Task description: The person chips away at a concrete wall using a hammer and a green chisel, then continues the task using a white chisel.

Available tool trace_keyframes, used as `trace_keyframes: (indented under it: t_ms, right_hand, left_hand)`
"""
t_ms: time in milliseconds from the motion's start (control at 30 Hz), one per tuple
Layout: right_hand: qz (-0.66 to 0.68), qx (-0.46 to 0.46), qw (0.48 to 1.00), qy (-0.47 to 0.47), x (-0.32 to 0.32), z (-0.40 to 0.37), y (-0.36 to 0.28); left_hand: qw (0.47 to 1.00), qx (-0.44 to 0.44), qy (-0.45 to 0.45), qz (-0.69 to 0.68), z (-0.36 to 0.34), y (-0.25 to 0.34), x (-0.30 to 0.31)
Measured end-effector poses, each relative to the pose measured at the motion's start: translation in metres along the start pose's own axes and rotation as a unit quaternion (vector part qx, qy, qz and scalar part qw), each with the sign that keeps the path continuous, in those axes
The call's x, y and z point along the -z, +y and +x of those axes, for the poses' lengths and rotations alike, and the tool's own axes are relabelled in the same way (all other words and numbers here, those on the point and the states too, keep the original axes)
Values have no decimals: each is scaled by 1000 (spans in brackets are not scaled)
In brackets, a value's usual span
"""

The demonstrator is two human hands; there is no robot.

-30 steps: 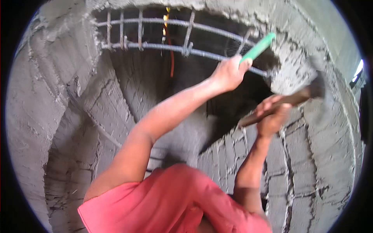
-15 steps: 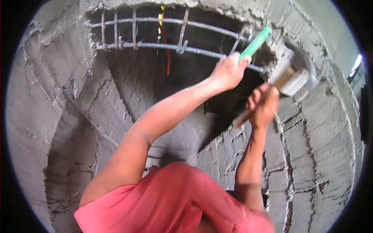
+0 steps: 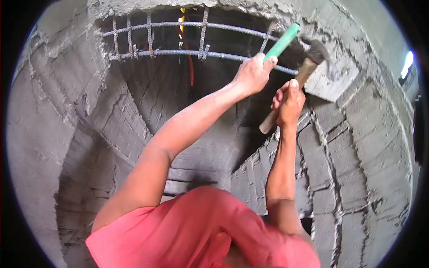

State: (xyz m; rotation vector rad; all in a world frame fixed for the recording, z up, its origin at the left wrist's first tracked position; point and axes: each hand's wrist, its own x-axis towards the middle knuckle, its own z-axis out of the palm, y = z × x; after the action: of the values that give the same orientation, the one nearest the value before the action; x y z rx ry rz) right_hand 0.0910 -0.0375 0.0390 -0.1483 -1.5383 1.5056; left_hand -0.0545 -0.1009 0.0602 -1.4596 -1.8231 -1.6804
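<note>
My left hand (image 3: 254, 73) is closed round a green chisel (image 3: 281, 43), which slants up to the right beside the rebar; its lower end is hidden by the hand and the dark opening. A claw hammer (image 3: 306, 71) with a wooden handle is gripped in my right hand (image 3: 289, 105), thumb lying along the handle. The hammer's metal head (image 3: 317, 52) is just right of and below the chisel's upper end, apart from it. Both hands are in front of the opening, below the rough concrete edge (image 3: 333, 73).
Bent steel rebar (image 3: 172, 52) crosses the dark opening at the top. A yellow and orange-red cord (image 3: 191, 71) hangs behind it. Grooved, cracked grey mortar (image 3: 357, 147) curves along the right, with more rough grey wall (image 3: 40, 147) at left.
Both hands have shifted left in view with their tools. The hammer head has moved left and closer to the chisel's upper end. The whole view has shifted slightly too.
</note>
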Motion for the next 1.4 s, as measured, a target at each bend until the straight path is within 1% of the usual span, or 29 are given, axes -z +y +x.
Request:
trace_keyframes:
  t_ms: [133, 167, 200, 233, 333, 367, 433, 467, 500, 533, 567, 600, 733, 767, 833, 867, 900, 933, 1000, 1033, 1067, 1100, 1133, 1200, 1233, 1267, 1300, 1333, 1400]
  right_hand:
    - [219, 138, 966, 7, 26, -28, -41]
    - [430, 160, 887, -53, 42, -25, -61]
    - [328, 315, 885, -101, 61, -23, -80]
    - [107, 434, 891, -79, 72, -30, -118]
    - [45, 681, 730, 35, 113, -51, -193]
    - [47, 682, 729, 37, 116, -47, -185]
    - [19, 686, 701, 195, 121, -43, -145]
    - [264, 571, 771, 100, 42, -24, -103]
    - [66, 457, 886, 41, 12, -5, -55]
    - [-136, 311, 940, -21, 0, 7, -15]
    - [-43, 1, 999, -16, -6, 7, -3]
    - [-49, 15, 999, 15, -2, -2, 0]
    - [220, 161, 962, 21, 23, -30, -62]
    - [49, 342, 938, 34, 36, -29, -85]
    - [204, 496, 839, -92, 70, -30, -159]
    - [25, 624, 749, 221, 90, -31, -187]
    - [54, 673, 713, 188, 128, -41, -214]
    - [265, 696, 667, -29, 92, -44, -220]
    - [144, 733, 633, 205, 109, -19, -149]
    - [553, 498, 664, 73, 39, -13, -104]
    - [280, 398, 872, 51, 9, -4, -39]
    - [-28, 247, 968, 23, -4, 7, 13]
    - [109, -30, 993, -28, -2, 9, 32]
    - [95, 22, 994, -55, 10, -7, 22]
    - [137, 79, 987, 3, 13, -15, 5]
    - [209, 107, 972, -16, 27, -22, -10]
    - [423, 85, 900, -55, 41, -23, -32]
    - [332, 248, 902, -122, 51, -25, -59]
    - [202, 483, 850, 59, 72, -32, -133]
  left_hand:
    - [1000, 11, -10, 24, -1, -5, 1]
    - [1000, 10, -2, 28, -2, -8, 2]
    - [999, 14, -3, 32, -4, -9, 6]
    - [999, 16, -32, 21, -6, -7, 12]
    - [998, 5, -65, -11, -9, -13, 15]
    - [997, -3, -67, -34, -10, -15, 15]
    - [998, -10, -51, -25, -9, -14, 11]
    - [999, -17, -34, -18, -10, -11, 8]
    - [999, -20, -35, -18, -8, -8, 8]
    - [1000, -23, -14, -8, -7, -5, 8]
    - [1000, -21, 7, 0, -10, -4, 7]
    - [1000, -17, -10, 19, -8, -3, 8]
    - [999, -1, -32, 18, -7, -5, 12]
    - [999, 0, -33, 20, -5, -7, 14]
    - [999, 6, -34, 24, -8, -14, 15]
    - [999, -6, -29, 34, -8, -18, 16]
    - [998, -23, -23, 45, -5, -19, 17]
    - [999, -26, -21, 35, -4, -17, 17]
    - [999, -3, -36, 33, -4, -14, 19]
    - [999, -9, -38, 32, -4, -13, 18]
    - [999, -17, -27, 41, -3, -15, 17]
    - [998, -22, -14, 51, -3, -15, 16]
    - [998, -25, -19, 55, -2, -18, 15]
    - [998, -44, -34, 44, 0, -16, 20]
    - [997, -54, -23, 47, 14, -14, 24]
    - [997, -35, -37, 56, 4, -14, 23]
    - [996, -20, -45, 68, 0, -14, 25]
    - [996, -20, -42, 72, 2, -13, 27]
    - [997, -11, -55, 60, -2, -10, 25]
